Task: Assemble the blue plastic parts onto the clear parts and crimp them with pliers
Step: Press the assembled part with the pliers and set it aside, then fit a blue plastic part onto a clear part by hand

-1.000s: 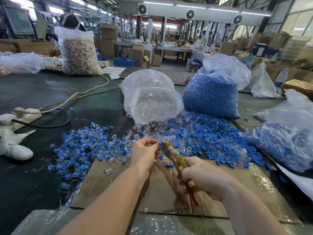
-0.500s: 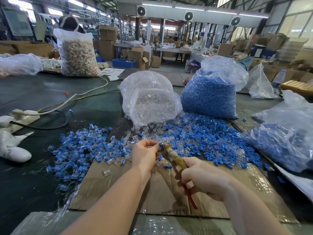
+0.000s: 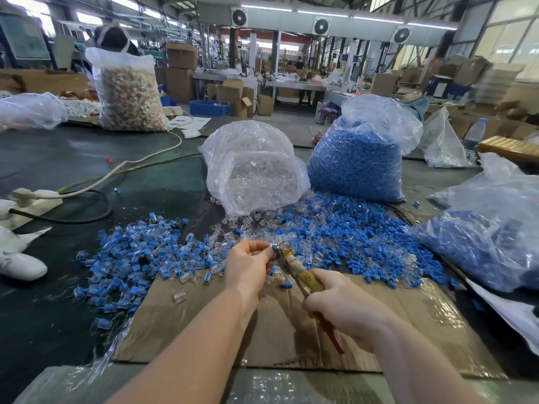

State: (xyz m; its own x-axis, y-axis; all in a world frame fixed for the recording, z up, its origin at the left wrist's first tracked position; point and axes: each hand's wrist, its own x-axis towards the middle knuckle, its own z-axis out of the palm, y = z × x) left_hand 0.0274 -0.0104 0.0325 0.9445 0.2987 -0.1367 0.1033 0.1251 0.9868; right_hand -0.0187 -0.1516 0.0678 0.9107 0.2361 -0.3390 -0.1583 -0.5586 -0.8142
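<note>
1. My left hand (image 3: 248, 268) pinches a small assembled piece at its fingertips, holding it up to the nose of the pliers (image 3: 294, 265); the piece is mostly hidden by my fingers, so I cannot tell how far the blue cap is seated.
2. My right hand (image 3: 341, 304) is wrapped round the taped handles of the pliers, squeezing them; whether the jaws are fully closed I cannot tell.
3. I judge the piece light, hard and slick, the clear shell likely brittle. I would hold it by its sides, clear of the jaws, and squeeze gently.
4. Just beyond my hands lie loose blue plastic parts (image 3: 350, 228) mixed with clear parts (image 3: 248, 221); a pile of finished pieces (image 3: 131, 252) spreads to the left of my left hand.
5. Farther out stand the bag of clear parts (image 3: 253, 167) and the bag of blue parts (image 3: 358, 158); under my wrists lies the cardboard (image 3: 277, 330).
6. Compared with a second ago little differs: both hands keep the same grips, and the view sits slightly lower.
</note>
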